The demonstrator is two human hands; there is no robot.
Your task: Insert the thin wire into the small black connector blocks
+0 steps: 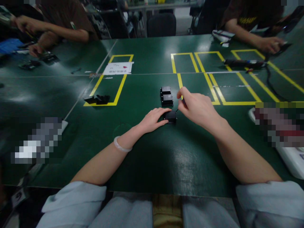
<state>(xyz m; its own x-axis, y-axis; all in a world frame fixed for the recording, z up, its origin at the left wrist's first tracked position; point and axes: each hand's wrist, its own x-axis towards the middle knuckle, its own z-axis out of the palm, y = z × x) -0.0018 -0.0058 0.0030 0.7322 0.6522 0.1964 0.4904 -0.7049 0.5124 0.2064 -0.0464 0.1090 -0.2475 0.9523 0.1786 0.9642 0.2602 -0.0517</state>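
A small black block-shaped part (170, 117) with little pins or screws at its sides lies on the green table. My left hand (154, 120) grips it from the left, thumb on the near side and fingers on the far side. To its right, my right hand (196, 106) is closed in a pinch. From those fingers a thin dark rod (177, 110) slants down to the block's right edge; its upper part is hidden. Just beyond the block stand two similar black blocks (167, 96), one behind the other.
Black parts (97, 99) and a paper sheet (118, 68) lie by the left yellow-taped outline. A dark cylindrical tool with a cable (244, 63) rests at the far right. Blurred objects flank me. Two people work across the green table (142, 164).
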